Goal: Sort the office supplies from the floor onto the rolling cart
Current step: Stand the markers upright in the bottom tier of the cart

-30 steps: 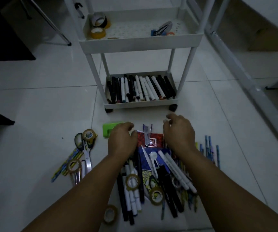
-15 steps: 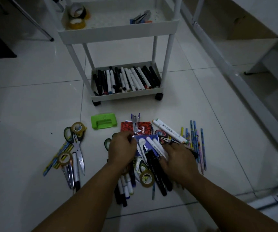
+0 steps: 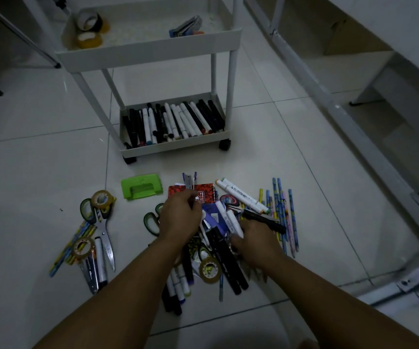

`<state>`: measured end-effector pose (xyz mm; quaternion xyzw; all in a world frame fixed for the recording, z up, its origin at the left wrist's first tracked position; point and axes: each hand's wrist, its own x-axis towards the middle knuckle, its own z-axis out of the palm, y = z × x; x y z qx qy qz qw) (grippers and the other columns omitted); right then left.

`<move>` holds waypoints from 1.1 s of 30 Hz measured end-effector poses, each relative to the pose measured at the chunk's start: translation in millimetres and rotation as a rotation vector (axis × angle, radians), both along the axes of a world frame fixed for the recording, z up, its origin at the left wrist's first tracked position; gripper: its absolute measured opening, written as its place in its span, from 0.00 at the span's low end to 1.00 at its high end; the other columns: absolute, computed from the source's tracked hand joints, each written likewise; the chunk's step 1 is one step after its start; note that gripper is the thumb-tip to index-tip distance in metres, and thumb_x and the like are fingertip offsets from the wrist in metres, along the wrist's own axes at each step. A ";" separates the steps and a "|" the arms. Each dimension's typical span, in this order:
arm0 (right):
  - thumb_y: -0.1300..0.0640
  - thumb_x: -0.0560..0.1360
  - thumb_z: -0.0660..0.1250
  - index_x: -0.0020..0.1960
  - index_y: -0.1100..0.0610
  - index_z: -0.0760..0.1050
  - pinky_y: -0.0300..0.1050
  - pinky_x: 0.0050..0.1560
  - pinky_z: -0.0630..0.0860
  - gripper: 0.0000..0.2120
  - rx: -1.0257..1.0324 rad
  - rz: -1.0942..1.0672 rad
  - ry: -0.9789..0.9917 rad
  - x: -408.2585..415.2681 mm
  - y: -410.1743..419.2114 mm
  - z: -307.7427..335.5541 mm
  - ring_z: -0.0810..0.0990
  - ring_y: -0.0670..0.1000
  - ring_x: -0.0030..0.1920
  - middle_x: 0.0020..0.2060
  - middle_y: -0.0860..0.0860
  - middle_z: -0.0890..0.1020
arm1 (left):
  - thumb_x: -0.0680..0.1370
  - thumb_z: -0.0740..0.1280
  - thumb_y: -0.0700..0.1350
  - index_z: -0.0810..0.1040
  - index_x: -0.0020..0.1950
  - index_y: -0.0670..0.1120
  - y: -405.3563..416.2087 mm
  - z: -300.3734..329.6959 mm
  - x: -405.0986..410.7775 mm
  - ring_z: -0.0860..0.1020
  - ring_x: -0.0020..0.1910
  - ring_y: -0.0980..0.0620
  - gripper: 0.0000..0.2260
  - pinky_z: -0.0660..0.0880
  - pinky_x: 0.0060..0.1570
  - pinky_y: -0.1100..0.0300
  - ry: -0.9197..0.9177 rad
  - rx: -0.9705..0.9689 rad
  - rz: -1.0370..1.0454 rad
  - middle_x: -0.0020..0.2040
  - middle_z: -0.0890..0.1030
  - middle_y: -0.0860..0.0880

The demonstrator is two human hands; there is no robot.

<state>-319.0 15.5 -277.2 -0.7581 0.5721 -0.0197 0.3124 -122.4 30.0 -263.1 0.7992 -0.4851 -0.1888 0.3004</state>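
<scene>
A pile of markers [image 3: 224, 263], pens and tape lies on the tiled floor in front of the white rolling cart [image 3: 148, 54]. The cart's bottom tray [image 3: 173, 147] holds several black and white markers [image 3: 173, 122]. My right hand [image 3: 256, 244] grips a bundle of black and white markers in the pile. My left hand [image 3: 179, 217] is curled down into the pile, just below a stapler [image 3: 189, 181] lying on a red notebook [image 3: 204, 192]. What its fingers hold is hidden.
The top tray carries tape rolls [image 3: 88, 21] and a stapler [image 3: 185, 27]. On the floor are a green hole punch [image 3: 141, 188], scissors [image 3: 100, 222] with tape and pens at left, and pencils [image 3: 281, 212] at right. A white metal frame [image 3: 342, 109] runs along the right.
Both hands drew back from the notebook area and lowered into the marker pile. My right hand closed round markers. The view shifted, so the cart sits farther up.
</scene>
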 end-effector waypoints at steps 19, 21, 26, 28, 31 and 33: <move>0.52 0.79 0.64 0.58 0.62 0.78 0.44 0.43 0.75 0.15 0.176 -0.549 -0.228 -30.5 -91.1 17.6 0.79 0.54 0.44 0.46 0.56 0.81 | 0.71 0.69 0.49 0.76 0.64 0.57 -103.4 -11.9 -62.9 0.67 0.63 0.46 0.21 0.64 0.57 0.48 -0.517 0.301 -0.872 0.62 0.77 0.53; 0.53 0.79 0.65 0.58 0.62 0.78 0.48 0.48 0.78 0.14 0.194 -0.577 -0.272 -33.5 -97.0 18.7 0.81 0.57 0.47 0.49 0.58 0.82 | 0.72 0.68 0.52 0.75 0.63 0.58 -107.2 -14.9 -62.5 0.67 0.62 0.45 0.19 0.62 0.58 0.47 -0.578 0.284 -0.907 0.61 0.76 0.51; 0.56 0.79 0.65 0.55 0.63 0.79 0.49 0.46 0.79 0.12 0.222 -0.593 -0.325 -36.2 -108.7 23.4 0.81 0.57 0.45 0.47 0.58 0.82 | 0.73 0.69 0.50 0.75 0.62 0.54 -117.8 -13.7 -60.1 0.66 0.61 0.43 0.18 0.62 0.59 0.46 -0.658 0.330 -0.947 0.58 0.71 0.47; 0.55 0.79 0.65 0.54 0.63 0.79 0.43 0.38 0.76 0.12 0.230 -0.597 -0.329 -36.9 -111.1 26.2 0.79 0.54 0.41 0.45 0.57 0.82 | 0.73 0.68 0.50 0.75 0.60 0.52 -121.4 -10.0 -59.7 0.66 0.60 0.43 0.16 0.63 0.58 0.47 -0.684 0.365 -0.956 0.58 0.72 0.47; 0.56 0.78 0.65 0.50 0.61 0.81 0.47 0.43 0.78 0.10 0.246 -0.623 -0.387 -35.4 -113.6 29.9 0.81 0.56 0.43 0.44 0.57 0.83 | 0.74 0.68 0.49 0.76 0.57 0.52 -122.3 -5.4 -57.0 0.68 0.59 0.45 0.12 0.63 0.57 0.47 -0.704 0.375 -0.964 0.55 0.76 0.49; 0.55 0.78 0.66 0.47 0.60 0.82 0.50 0.47 0.80 0.09 0.267 -0.603 -0.422 -32.5 -115.2 34.0 0.83 0.56 0.44 0.43 0.55 0.85 | 0.74 0.68 0.48 0.76 0.55 0.53 -119.9 -1.5 -52.6 0.70 0.58 0.46 0.10 0.63 0.56 0.49 -0.690 0.332 -0.953 0.53 0.78 0.50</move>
